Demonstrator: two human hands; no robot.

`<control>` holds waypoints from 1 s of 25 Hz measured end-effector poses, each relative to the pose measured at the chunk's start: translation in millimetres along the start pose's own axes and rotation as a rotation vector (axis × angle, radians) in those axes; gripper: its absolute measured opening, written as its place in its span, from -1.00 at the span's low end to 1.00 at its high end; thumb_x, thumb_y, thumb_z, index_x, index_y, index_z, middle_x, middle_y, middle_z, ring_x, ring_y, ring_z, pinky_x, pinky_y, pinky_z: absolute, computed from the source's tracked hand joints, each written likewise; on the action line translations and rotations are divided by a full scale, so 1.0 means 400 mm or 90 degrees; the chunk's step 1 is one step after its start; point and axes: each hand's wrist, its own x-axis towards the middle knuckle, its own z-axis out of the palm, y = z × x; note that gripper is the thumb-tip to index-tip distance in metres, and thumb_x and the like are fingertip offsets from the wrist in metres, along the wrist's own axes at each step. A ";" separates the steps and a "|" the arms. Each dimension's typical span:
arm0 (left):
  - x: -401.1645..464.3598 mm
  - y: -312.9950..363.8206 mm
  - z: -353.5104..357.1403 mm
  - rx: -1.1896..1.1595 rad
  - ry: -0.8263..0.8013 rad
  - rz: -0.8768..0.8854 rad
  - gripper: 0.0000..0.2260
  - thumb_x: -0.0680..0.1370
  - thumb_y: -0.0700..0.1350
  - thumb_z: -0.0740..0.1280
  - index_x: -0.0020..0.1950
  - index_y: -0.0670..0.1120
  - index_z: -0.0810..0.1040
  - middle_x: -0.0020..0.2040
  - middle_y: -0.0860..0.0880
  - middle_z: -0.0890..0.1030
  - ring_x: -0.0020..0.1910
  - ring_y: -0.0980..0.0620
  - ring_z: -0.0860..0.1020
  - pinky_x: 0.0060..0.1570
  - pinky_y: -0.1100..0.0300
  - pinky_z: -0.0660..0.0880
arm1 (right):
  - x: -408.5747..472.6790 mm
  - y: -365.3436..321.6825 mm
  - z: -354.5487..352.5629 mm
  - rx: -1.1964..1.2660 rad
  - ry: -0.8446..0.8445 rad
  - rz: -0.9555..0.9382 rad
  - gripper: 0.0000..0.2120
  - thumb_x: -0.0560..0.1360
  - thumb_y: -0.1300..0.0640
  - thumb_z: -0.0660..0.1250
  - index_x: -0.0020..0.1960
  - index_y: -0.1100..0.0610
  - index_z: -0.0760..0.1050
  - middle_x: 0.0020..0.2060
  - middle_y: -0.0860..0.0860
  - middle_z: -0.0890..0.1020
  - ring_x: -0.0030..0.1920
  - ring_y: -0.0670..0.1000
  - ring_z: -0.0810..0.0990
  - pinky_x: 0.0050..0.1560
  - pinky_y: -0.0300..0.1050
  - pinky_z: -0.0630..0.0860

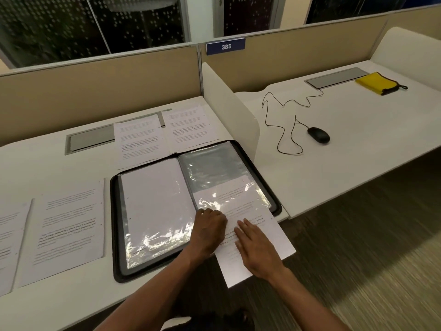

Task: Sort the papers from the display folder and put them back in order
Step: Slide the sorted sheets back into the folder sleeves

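A black zip display folder (pixel 114 211) lies open on the white desk. Its left sleeve (pixel 155 199) shows the blank back of a sheet. A printed sheet (pixel 274 240) sits halfway inside the right clear sleeve (pixel 214 168), with its lower half sticking out over the desk edge. My left hand (pixel 210 232) pinches the sleeve's lower opening beside the sheet. My right hand (pixel 257 249) lies flat on the protruding part of the sheet, fingers together. Two printed sheets (pixel 140 139) (pixel 188 127) lie behind the folder, and two more (pixel 69 235) (pixel 9 247) lie to its left.
A white divider panel (pixel 229 111) stands right of the folder. Beyond it lie a black mouse (pixel 318 134) with a looping cable and a yellow cloth (pixel 377 83). A grey cable hatch (pixel 90 142) sits at the back left. The desk edge and carpet are at the right.
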 end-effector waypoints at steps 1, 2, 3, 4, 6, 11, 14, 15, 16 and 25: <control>0.002 0.000 -0.004 -0.003 0.006 -0.001 -0.79 0.57 -0.03 0.28 -0.18 -0.03 0.66 -0.22 0.03 0.66 -0.25 0.01 0.59 -0.02 0.02 0.52 | 0.011 0.002 0.003 -0.012 -0.030 -0.007 -0.15 0.53 -0.33 -0.48 0.61 0.04 0.11 0.61 -0.02 0.07 0.62 0.00 -0.01 0.61 0.02 -0.10; 0.001 0.000 -0.006 -0.013 0.015 -0.008 -0.80 0.56 -0.04 0.30 -0.20 -0.03 0.66 -0.24 0.03 0.66 -0.28 0.02 0.60 -0.07 0.02 0.53 | 0.021 0.006 0.006 -0.021 -0.049 -0.016 -0.18 0.52 -0.33 -0.49 0.63 0.00 0.02 0.61 -0.04 -0.03 0.62 -0.02 -0.09 0.59 -0.04 -0.22; -0.003 -0.001 -0.007 -0.029 0.032 -0.014 -0.80 0.56 -0.04 0.30 -0.20 -0.03 0.66 -0.24 0.03 0.67 -0.29 0.02 0.60 -0.09 0.04 0.54 | 0.033 0.008 0.006 -0.027 -0.057 -0.022 -0.23 0.53 -0.32 -0.47 0.63 -0.04 -0.05 0.61 -0.06 -0.09 0.62 -0.04 -0.15 0.57 -0.08 -0.28; -0.007 0.001 -0.008 -0.047 0.051 -0.020 -0.80 0.56 -0.04 0.30 -0.19 -0.03 0.66 -0.24 0.03 0.67 -0.29 0.03 0.61 -0.11 0.07 0.54 | 0.047 0.010 0.007 -0.030 -0.060 -0.022 -0.28 0.56 -0.32 -0.42 0.63 -0.07 -0.09 0.61 -0.07 -0.13 0.61 -0.04 -0.19 0.57 -0.07 -0.30; -0.012 0.001 -0.010 -0.075 0.084 -0.025 -0.79 0.57 -0.03 0.28 -0.18 -0.03 0.66 -0.24 0.04 0.66 -0.29 0.03 0.60 -0.13 0.11 0.52 | 0.081 0.012 0.004 -0.042 -0.067 -0.020 -0.36 0.61 -0.29 -0.31 0.64 -0.10 -0.10 0.61 -0.05 -0.14 0.62 -0.01 -0.20 0.61 0.02 -0.22; -0.018 -0.007 -0.021 -0.101 0.088 -0.032 -0.81 0.54 -0.04 0.28 -0.20 -0.02 0.64 -0.25 0.04 0.65 -0.29 0.01 0.59 -0.16 0.06 0.52 | 0.150 -0.036 -0.013 0.067 -0.015 0.030 -0.48 0.67 -0.08 0.14 0.58 0.06 0.19 0.60 0.09 0.15 0.59 0.10 0.14 0.54 0.08 0.24; -0.020 -0.015 -0.025 -0.132 0.105 -0.046 -0.80 0.54 -0.03 0.27 -0.21 -0.01 0.64 -0.26 0.05 0.65 -0.28 0.02 0.58 -0.16 0.09 0.50 | 0.163 -0.053 -0.006 0.087 0.072 0.011 -0.62 0.63 -0.05 0.18 0.38 0.09 0.40 0.34 0.12 0.49 0.32 0.12 0.51 0.34 0.09 0.48; -0.019 -0.018 -0.026 -0.146 0.109 -0.047 -0.80 0.54 -0.02 0.27 -0.20 -0.01 0.65 -0.26 0.05 0.65 -0.27 0.03 0.58 -0.15 0.11 0.48 | 0.171 -0.057 -0.009 0.045 0.060 -0.024 -0.65 0.63 -0.05 0.16 0.32 0.10 0.46 0.20 0.12 0.59 0.19 0.09 0.59 0.27 0.07 0.52; -0.018 -0.022 -0.026 -0.158 0.111 -0.046 -0.80 0.55 -0.01 0.28 -0.19 0.00 0.65 -0.25 0.06 0.65 -0.26 0.04 0.58 -0.15 0.11 0.47 | 0.183 -0.060 -0.014 0.011 0.034 -0.049 -0.68 0.63 -0.03 0.15 0.24 0.11 0.53 0.06 0.11 0.66 0.05 0.07 0.65 0.21 0.04 0.55; -0.026 -0.045 -0.008 -0.237 0.154 -0.053 -0.84 0.54 0.00 0.30 -0.16 0.03 0.65 -0.18 0.11 0.67 -0.18 0.13 0.56 -0.07 0.26 0.41 | 0.229 -0.033 0.034 -0.060 0.046 -0.049 -0.48 0.51 -0.10 0.18 0.38 0.10 0.52 0.33 0.08 0.55 0.38 0.14 0.48 0.50 -0.03 0.24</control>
